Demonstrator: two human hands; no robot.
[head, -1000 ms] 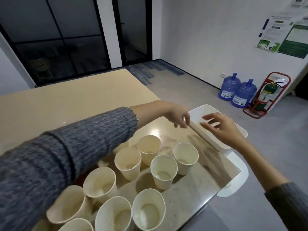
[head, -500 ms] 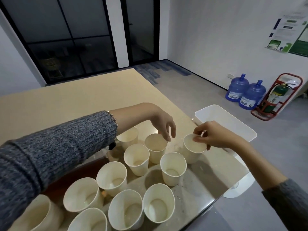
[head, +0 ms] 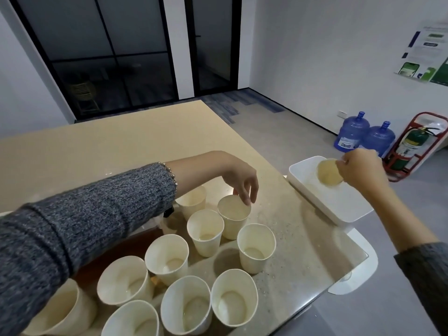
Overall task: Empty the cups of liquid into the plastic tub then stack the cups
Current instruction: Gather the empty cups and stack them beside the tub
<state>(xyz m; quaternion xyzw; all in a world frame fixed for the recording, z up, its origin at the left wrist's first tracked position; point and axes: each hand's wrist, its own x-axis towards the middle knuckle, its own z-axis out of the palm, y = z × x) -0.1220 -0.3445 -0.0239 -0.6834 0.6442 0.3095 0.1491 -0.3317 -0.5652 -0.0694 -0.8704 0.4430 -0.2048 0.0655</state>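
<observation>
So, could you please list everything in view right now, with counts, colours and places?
Paper cups standing: ten, cream, clustered upright on the table's near end.
Tilted paper cup: one, cream, held over the tub, mouth facing the camera.
Plastic tub: one, white, at the table's right edge.
Table: one, beige top.
Water jugs: two, blue, on the floor by the far wall.
Fire extinguisher: one, green, in a red stand.
Posters: on the right wall, green and white.
Left hand: fingertips on a cup's rim.
Right hand: grips the tilted cup.
</observation>
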